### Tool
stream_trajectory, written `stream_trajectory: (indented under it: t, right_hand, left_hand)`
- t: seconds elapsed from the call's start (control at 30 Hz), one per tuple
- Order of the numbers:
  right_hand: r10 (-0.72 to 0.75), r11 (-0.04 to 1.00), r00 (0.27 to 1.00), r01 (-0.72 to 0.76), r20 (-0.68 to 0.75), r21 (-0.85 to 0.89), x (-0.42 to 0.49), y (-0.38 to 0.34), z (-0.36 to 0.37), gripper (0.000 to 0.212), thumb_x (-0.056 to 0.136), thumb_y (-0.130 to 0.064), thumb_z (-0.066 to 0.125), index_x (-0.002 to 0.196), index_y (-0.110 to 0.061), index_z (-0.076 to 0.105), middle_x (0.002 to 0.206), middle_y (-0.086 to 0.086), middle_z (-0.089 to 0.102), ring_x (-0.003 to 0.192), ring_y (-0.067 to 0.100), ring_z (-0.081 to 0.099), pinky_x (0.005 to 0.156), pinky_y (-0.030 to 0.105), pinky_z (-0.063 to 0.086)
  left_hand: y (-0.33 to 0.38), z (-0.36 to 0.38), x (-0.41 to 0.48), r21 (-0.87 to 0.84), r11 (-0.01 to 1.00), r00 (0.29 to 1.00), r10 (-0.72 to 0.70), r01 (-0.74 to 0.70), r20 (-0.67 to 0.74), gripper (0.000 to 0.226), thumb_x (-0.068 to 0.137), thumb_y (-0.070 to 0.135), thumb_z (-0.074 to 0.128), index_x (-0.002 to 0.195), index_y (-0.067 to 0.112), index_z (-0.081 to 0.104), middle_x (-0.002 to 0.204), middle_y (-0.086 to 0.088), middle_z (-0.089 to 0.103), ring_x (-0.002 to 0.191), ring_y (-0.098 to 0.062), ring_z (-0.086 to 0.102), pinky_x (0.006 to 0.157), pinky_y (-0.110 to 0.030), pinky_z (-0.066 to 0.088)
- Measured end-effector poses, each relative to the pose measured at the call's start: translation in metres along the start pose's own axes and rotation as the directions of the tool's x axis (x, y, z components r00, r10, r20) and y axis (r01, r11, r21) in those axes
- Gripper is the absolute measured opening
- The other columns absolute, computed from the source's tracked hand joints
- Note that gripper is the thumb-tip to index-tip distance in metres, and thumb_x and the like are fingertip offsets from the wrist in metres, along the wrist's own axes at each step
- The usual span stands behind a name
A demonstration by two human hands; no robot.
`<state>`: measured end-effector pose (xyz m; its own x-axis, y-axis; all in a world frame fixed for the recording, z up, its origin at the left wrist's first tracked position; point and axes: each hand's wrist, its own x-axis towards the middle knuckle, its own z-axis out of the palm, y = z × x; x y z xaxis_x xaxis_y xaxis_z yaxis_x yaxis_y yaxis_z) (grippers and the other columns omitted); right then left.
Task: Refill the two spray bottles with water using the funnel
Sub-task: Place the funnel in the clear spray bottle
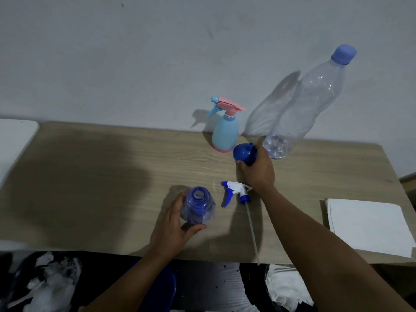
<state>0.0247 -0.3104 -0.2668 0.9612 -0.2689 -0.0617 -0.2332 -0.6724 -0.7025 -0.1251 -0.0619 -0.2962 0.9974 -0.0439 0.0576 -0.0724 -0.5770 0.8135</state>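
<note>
My left hand (pixel 174 228) grips the clear blue spray bottle (pixel 198 209), which stands upright on the wooden table (pixel 90 176) with its neck open. Its white and blue trigger head (pixel 235 193) lies beside it on the right, the long dip tube pointing toward the table's front edge. My right hand (pixel 258 172) holds the blue funnel (pixel 245 154) just above the table. Behind the funnel stands a light blue spray bottle with a pink trigger (pixel 226 129), its head still on. A tall clear water bottle with a blue cap (pixel 304 109) stands at the back right.
A stack of white paper or cloth (pixel 369 226) lies at the table's right front corner. A white surface (pixel 13 143) adjoins the table on the left. A pale wall (pixel 135 64) rises directly behind the table. Dark patterned clothing shows below the front edge.
</note>
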Motion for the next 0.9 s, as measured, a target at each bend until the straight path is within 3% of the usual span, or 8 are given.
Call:
stream_trajectory:
  t: [0.2, 0.33, 0.43, 0.57, 0.63, 0.77, 0.83, 0.9]
  right_hand:
    - [-0.015, 0.990, 0.997, 0.026, -0.079, 0.140, -0.020, 0.004, -0.013, 0.072, 0.065, -0.046, 0.084, 0.126, -0.028, 0.051, 0.123, -0.004, 0.054, 0.112, 0.017, 0.056, 0.088, 0.034, 0.053]
    - [0.086, 0.925, 0.992, -0.046, -0.089, 0.376, -0.036, 0.001, -0.023, 0.065, 0.071, -0.024, 0.087, 0.126, -0.017, 0.052, 0.126, 0.006, 0.056, 0.109, 0.019, 0.061, 0.087, 0.025, 0.052]
    - [0.185, 0.828, 0.981, -0.124, -0.057, 0.547, -0.047, -0.002, -0.033, 0.053, 0.078, -0.013, 0.083, 0.124, -0.012, 0.055, 0.118, 0.006, 0.061, 0.090, 0.014, 0.064, 0.075, 0.020, 0.052]
    - [0.238, 0.658, 0.971, -0.185, 0.031, 0.730, -0.062, 0.000, -0.044, 0.041, 0.079, -0.022, 0.082, 0.115, -0.018, 0.064, 0.116, 0.006, 0.067, 0.096, 0.023, 0.065, 0.084, 0.039, 0.054]
    - [0.294, 0.529, 0.952, -0.236, 0.085, 0.815, -0.071, -0.001, -0.049, 0.036, 0.082, -0.023, 0.080, 0.114, -0.022, 0.064, 0.114, 0.004, 0.068, 0.091, 0.022, 0.066, 0.077, 0.035, 0.050]
    - [0.293, 0.235, 0.925, -0.316, 0.243, 0.919, -0.090, -0.011, -0.055, 0.014, 0.089, -0.027, 0.072, 0.091, -0.019, 0.061, 0.070, -0.006, 0.065, 0.066, 0.013, 0.059, 0.066, 0.025, 0.042]
    - [0.249, 0.198, 0.918, -0.359, 0.308, 0.912, -0.100, -0.017, -0.056, 0.013, 0.092, -0.032, 0.067, 0.090, -0.019, 0.063, 0.055, -0.008, 0.058, 0.058, 0.009, 0.055, 0.070, 0.025, 0.043]
    - [0.242, 0.227, 0.904, -0.405, 0.351, 0.886, -0.107, -0.022, -0.058, 0.018, 0.090, -0.042, 0.065, 0.090, -0.023, 0.067, 0.062, -0.004, 0.062, 0.066, 0.013, 0.058, 0.080, 0.031, 0.045]
  left_hand:
    - [-0.006, 0.000, -0.004, -0.017, 1.000, 1.000, 0.002, -0.002, 0.007, 0.100, 0.069, 0.073, 0.068, 0.149, 0.041, 0.019, 0.147, 0.016, 0.035, 0.132, 0.009, 0.033, 0.104, -0.013, 0.034]
    - [-0.010, -0.002, -0.007, -0.007, 0.999, 0.999, 0.048, -0.048, 0.008, 0.097, 0.078, 0.071, 0.066, 0.153, 0.028, 0.022, 0.154, 0.013, 0.035, 0.140, -0.003, 0.037, 0.110, -0.024, 0.041]
    - [-0.008, -0.004, -0.009, 0.014, 0.992, 0.991, 0.127, -0.127, -0.040, 0.091, 0.084, 0.048, 0.072, 0.155, 0.019, 0.022, 0.157, 0.010, 0.032, 0.144, -0.005, 0.034, 0.113, -0.029, 0.040]
    - [-0.010, -0.009, -0.008, 0.088, 0.962, 0.964, 0.263, -0.258, -0.045, 0.094, 0.084, 0.030, 0.080, 0.154, 0.006, 0.022, 0.161, -0.009, 0.029, 0.149, -0.020, 0.030, 0.117, -0.034, 0.036]
    - [-0.014, -0.010, -0.009, 0.161, 0.923, 0.932, 0.360, -0.349, -0.044, 0.097, 0.083, 0.030, 0.081, 0.155, 0.013, 0.020, 0.160, -0.014, 0.027, 0.150, -0.022, 0.028, 0.115, -0.033, 0.038]
    - [-0.019, -0.011, -0.010, 0.238, 0.880, 0.906, 0.423, -0.412, 0.003, 0.095, 0.090, 0.038, 0.072, 0.159, 0.030, 0.008, 0.162, -0.015, 0.024, 0.152, -0.020, 0.023, 0.109, -0.033, 0.042]
    - [-0.022, -0.010, -0.007, 0.266, 0.869, 0.903, 0.429, -0.418, 0.018, 0.082, 0.094, 0.044, 0.064, 0.157, 0.024, 0.016, 0.161, -0.018, 0.025, 0.153, -0.021, 0.021, 0.114, -0.028, 0.033]
    - [-0.024, -0.008, -0.004, 0.275, 0.866, 0.902, 0.431, -0.419, 0.018, 0.072, 0.098, 0.047, 0.057, 0.154, 0.017, 0.023, 0.161, -0.019, 0.026, 0.154, -0.019, 0.018, 0.118, -0.021, 0.023]
